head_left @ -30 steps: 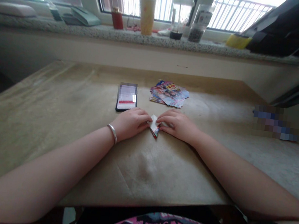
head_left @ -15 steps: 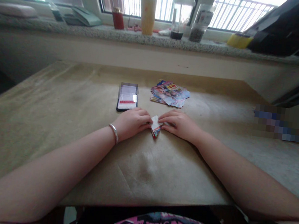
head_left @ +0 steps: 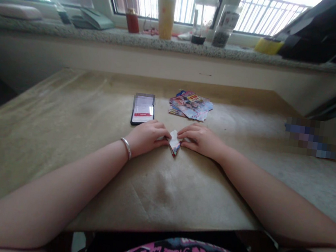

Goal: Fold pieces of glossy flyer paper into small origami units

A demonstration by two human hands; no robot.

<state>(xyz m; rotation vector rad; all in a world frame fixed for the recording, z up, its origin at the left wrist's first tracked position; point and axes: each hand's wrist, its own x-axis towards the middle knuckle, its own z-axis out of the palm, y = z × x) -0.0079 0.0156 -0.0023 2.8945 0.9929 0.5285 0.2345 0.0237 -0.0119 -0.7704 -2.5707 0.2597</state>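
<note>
Between my hands a small folded paper rests on the table, its point towards me. It is white on top, with coloured print along its lower part. My left hand pinches its left corner between thumb and fingers. On the other side, my right hand grips the right edge, with the fingertips lying over the upper part. A phone with a lit screen lies just beyond my left hand. Behind the folded paper is a pile of colourful printed paper sheets.
The table has a tan cover. At the far right lies a blurred, blue-toned object. Along the stone windowsill stand a red container, a tall yellow bottle, a clear container and a yellow object.
The white top of the folded paper has shifted slightly and shows more print at its lower right. Both hands keep nearly the same place and hold.
</note>
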